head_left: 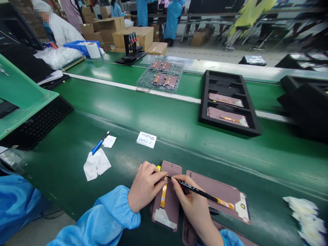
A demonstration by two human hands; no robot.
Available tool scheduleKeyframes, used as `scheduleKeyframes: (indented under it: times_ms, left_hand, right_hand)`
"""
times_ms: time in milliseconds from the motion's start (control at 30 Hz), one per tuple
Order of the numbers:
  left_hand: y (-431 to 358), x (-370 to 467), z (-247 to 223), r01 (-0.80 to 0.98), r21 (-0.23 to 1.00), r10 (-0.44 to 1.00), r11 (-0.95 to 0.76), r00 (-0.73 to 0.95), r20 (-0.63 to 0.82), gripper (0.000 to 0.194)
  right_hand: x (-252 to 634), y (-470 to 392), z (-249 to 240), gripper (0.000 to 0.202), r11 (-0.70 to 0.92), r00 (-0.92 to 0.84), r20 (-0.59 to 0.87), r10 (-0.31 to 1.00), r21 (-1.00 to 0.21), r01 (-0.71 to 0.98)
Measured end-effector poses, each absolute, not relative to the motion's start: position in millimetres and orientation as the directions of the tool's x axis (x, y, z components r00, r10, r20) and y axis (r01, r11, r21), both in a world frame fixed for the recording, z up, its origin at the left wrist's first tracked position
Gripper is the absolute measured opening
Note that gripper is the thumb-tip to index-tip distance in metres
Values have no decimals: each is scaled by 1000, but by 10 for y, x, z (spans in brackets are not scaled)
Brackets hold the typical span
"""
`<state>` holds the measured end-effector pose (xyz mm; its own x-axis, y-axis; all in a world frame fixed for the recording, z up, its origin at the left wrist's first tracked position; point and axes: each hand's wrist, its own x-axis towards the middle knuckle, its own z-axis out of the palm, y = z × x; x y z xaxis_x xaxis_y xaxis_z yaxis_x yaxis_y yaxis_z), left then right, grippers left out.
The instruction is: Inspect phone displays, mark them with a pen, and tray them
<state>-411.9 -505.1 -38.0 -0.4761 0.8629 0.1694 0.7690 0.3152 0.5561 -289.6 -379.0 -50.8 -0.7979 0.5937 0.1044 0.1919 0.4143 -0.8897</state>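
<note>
- Panel: I find one dusky-pink panel [173, 196] on the green counter [123, 119], directly beneath my fingertips, its length running away from me. An orange strip [163, 196] lies along it, and a pale patch [164, 218] covers its near end.
- Left hand [146, 188]: comes in from the left; thumb and forefinger are bent close together at the strip's far end. I cannot tell whether they pinch it.
- Right hand [193, 203]: fingers pinch a black pen [197, 192], its tip at that same end, just beside the left fingertips.
- Yellow tab [159, 168]: at the panel's left edge, by the left fingers.
- Other panels [215, 186]: right of the right fingers, partly under that hand, similar in colour, strip and patch visible on one.
- White card [146, 139]: handwritten, beyond the left fingers.
- Blue pen [100, 142]: left of the left fingers and farther off, beside white cloth pieces [98, 163].
- White crumpled pieces [307, 220]: well to the right of the right fingers.
- Black tray [252, 118]: beyond the fingers to the right, holding two similar panels.
- Clear tray [146, 81]: far beyond the fingers, four smaller pinkish pieces inside.
</note>
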Motion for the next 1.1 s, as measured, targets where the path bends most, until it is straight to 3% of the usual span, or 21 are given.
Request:
scheduleKeyframes:
  times_ms: [267, 467, 533, 700, 800, 900, 1000, 1100]
  left_hand:
    - [-5056, -4112, -397, 762, 569, 863, 309, -476, 169, 20]
    - [-5110, -4122, -296, 653, 654, 809, 383, -579, 104, 20]
    - [-5145, -4113, -260, 624, 624, 767, 471, -639, 59, 19]
    - [-5181, -4029, -256, 674, 466, 768, 574, -640, -20, 37]
    - [-5168, -3975, -278, 669, 486, 781, 563, -623, -49, 29]
    - [-5172, -3975, -269, 531, 593, 726, 605, -674, -138, 23]
    - [-5218, -4044, -221, 229, 765, 643, 602, -707, -295, 24]
    - [-5326, -4185, -162, -66, 866, 611, 495, -682, -401, 31]
  right_hand:
    - [-2885, -3789, -494, 25, 352, -777, 60, 627, -911, 214]
    - [-2763, -3818, -340, 29, 151, -707, -75, 704, -956, 252]
    - [-2684, -3829, -291, 33, 50, -704, -145, 695, -967, 248]
    - [-2563, -3887, -244, 37, -135, -751, -269, 603, -962, 236]
    - [-2592, -3919, -242, 37, -210, -788, -295, 541, -954, 213]
    - [-2629, -3885, -216, 37, -219, -793, -284, 538, -956, 194]
    - [-2615, -3785, -169, 37, -184, -773, -259, 579, -965, 185]
    - [-2576, -3682, -132, 37, -180, -738, -248, 628, -968, 172]
